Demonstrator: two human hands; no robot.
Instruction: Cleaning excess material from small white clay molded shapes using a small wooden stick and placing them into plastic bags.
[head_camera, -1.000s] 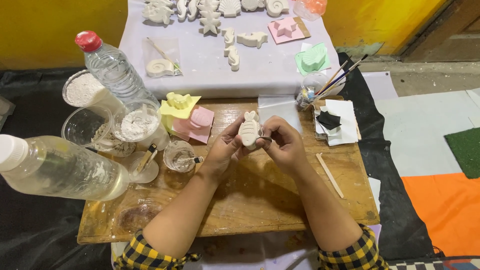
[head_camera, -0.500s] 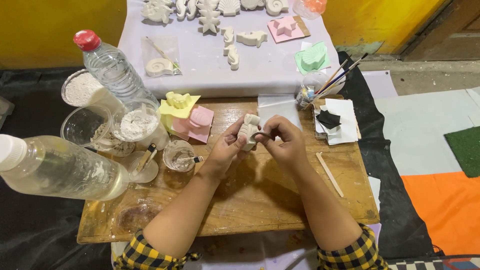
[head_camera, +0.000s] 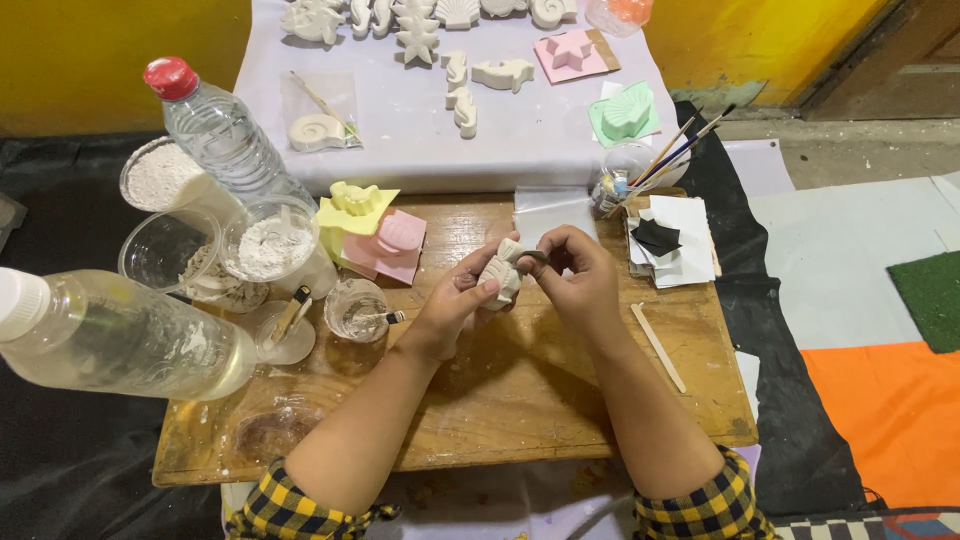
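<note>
Hands (head_camera: 520, 285), two, grip one plaster figure (head_camera: 501, 272).

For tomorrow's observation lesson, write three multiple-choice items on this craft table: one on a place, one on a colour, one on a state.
1. Where does the wooden stick lie?
A. on the wooden table, beside the right hand
B. in a cup
C. on the white cloth

2. What colour is the upright bottle's cap?
A. blue
B. red
C. green

3. How is the white plaster figure kept?
A. lying on the table
B. inside a mould
C. held in both hands

Answers: 1 A, it rests on bare wood by the right hand; 2 B, the cap is red; 3 C, the left hand and right hand grip it above the table.
</note>
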